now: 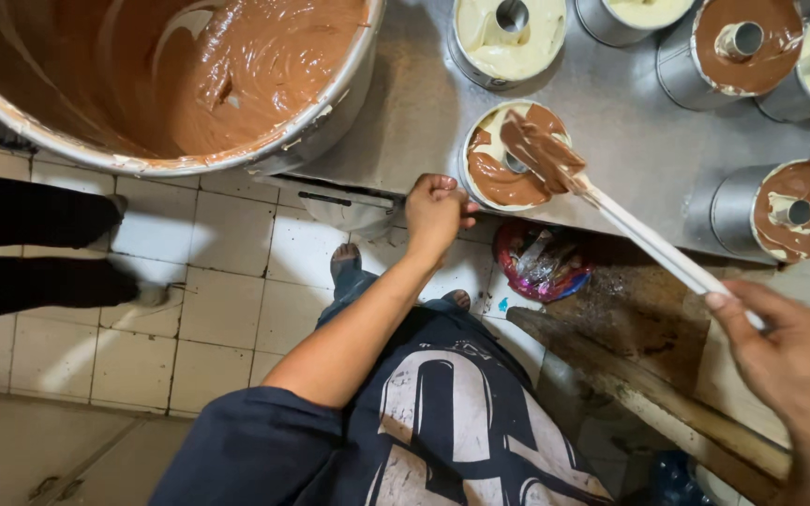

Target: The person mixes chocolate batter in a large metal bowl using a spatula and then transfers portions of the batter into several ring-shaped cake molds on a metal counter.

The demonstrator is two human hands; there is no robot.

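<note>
My right hand [794,361] grips the white handle of a spatula [630,225] whose blade, coated in brown batter, hovers over a round tube cake tin [510,155] at the metal counter's front edge. That tin holds pale batter with brown batter on top. My left hand [435,211] is closed around the near side of this tin, fingers curled at its rim. A huge metal mixing bowl [330,112] of brown chocolate batter sits at the upper left.
Several more tube tins stand on the steel counter [630,131]: a pale one [508,37], a brown one [738,47], a mixed one [794,211]. Below lie white floor tiles [227,290], a wooden board [649,394], a shiny wrapper [541,262], and another person's dark-clad legs [30,253].
</note>
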